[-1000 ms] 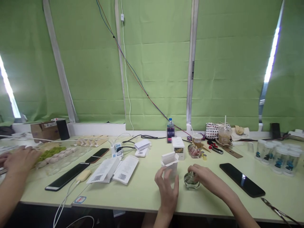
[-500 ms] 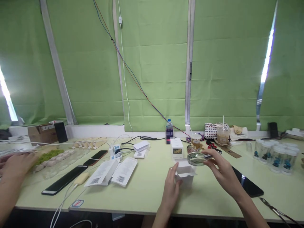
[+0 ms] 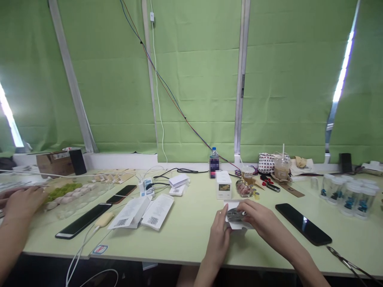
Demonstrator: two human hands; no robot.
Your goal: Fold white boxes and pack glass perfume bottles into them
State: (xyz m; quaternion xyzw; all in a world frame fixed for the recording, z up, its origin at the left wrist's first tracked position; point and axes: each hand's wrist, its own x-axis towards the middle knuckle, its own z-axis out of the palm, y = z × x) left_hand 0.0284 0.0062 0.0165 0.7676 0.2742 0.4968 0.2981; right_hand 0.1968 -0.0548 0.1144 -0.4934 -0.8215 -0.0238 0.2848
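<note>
My left hand wraps round the side of a small open white box near the front of the table, its flaps spread. My right hand grips a shiny, see-through rounded object from the right, fingertips on its edge. That object sits at the box's mouth, partly inside; its exact kind I cannot make out. Behind the box stands a closed white box with a picture on its front. Beside that lies a round clear dish with pinkish contents.
Right of my hands lie a black phone and metal forceps; clear cups stand beyond. Flattened white packets, more phones and cables are on the left. Another person's hand is by a tray of green and pale pieces.
My right hand has brought the shiny object down and left, from above the box into its mouth. The dish behind has come into clear sight.
</note>
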